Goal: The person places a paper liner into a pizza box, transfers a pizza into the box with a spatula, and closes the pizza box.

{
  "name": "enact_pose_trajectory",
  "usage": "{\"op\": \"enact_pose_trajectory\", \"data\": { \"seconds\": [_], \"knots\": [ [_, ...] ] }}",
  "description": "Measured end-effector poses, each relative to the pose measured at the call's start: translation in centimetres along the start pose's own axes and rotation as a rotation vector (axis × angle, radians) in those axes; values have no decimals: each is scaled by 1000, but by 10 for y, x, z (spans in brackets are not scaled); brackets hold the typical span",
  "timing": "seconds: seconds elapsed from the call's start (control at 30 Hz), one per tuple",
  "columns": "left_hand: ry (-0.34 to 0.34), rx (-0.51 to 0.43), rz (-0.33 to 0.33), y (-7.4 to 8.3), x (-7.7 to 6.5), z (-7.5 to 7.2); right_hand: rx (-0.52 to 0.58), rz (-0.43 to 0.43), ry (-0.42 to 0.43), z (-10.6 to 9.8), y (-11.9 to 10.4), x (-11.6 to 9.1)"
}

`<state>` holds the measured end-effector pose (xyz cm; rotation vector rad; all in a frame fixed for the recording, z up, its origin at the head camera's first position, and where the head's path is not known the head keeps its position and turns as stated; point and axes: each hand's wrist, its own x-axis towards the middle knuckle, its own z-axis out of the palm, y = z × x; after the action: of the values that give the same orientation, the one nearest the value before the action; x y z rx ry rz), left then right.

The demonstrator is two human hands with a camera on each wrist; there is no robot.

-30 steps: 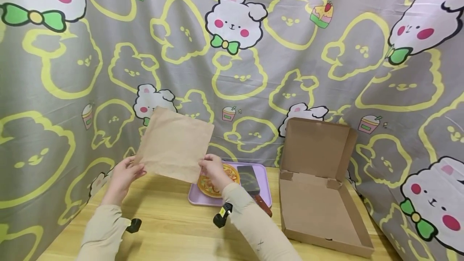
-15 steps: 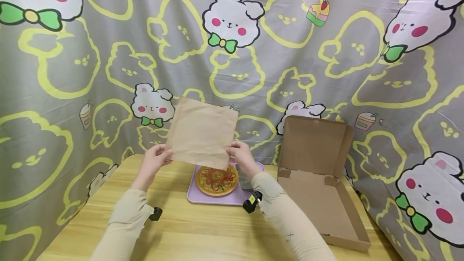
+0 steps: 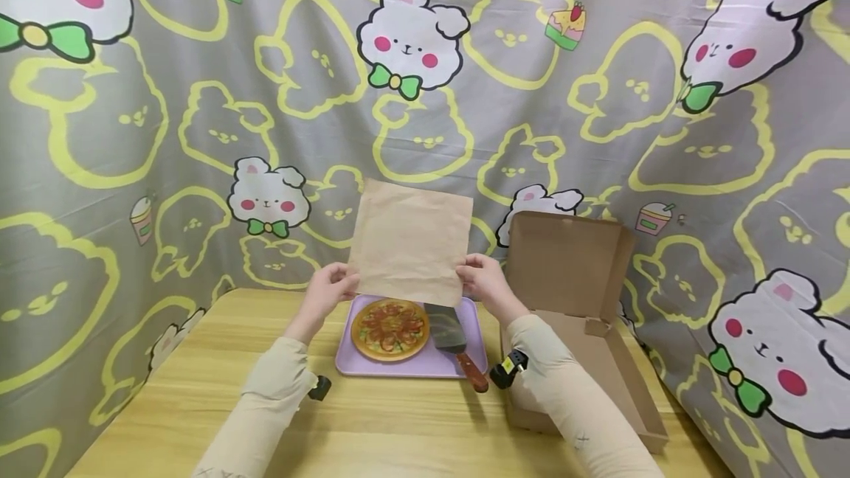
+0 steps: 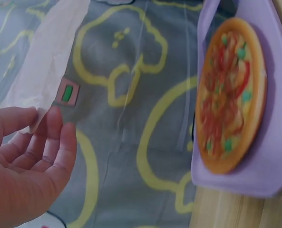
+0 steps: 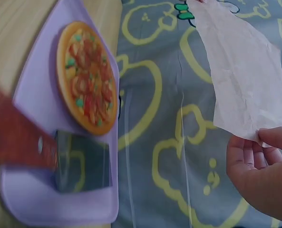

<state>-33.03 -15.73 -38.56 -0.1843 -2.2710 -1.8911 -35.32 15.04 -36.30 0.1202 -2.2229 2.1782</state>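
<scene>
A square sheet of brown paper (image 3: 413, 242) is held up by its two sides above the back of the lilac tray (image 3: 398, 369). My left hand (image 3: 327, 292) pinches its left edge between thumb and fingers, which the left wrist view confirms. On the opposite edge, my right hand (image 3: 490, 285) pinches the paper (image 5: 245, 71) the same way. Below the sheet, a round pizza (image 3: 389, 330) lies on the tray's left part. Beside it rests a wide metal spatula (image 3: 446, 328), its wooden handle (image 3: 473, 373) sticking out over the tray's front edge.
To the right stands an open cardboard pizza box (image 3: 614, 382), its lid (image 3: 564, 264) raised against the patterned curtain (image 3: 425, 124). My right forearm passes in front of part of the box. Everything sits on a wooden table (image 3: 398, 426).
Both hands have carried the brown paper to the right, from left of the tray to above it. The pizza and spatula, partly covered before, now show more fully.
</scene>
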Motion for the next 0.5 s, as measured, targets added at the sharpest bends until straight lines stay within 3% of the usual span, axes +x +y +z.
{"op": "enact_pose_trajectory", "data": {
  "seconds": [0.3, 0.5],
  "knots": [
    [-25, 9, 14, 2, 0, 35, -51, -2, 27, -37, 0, -13],
    [-80, 1, 1, 4, 2, 57, -56, -16, 29, -62, 1, -22]
  ]
}}
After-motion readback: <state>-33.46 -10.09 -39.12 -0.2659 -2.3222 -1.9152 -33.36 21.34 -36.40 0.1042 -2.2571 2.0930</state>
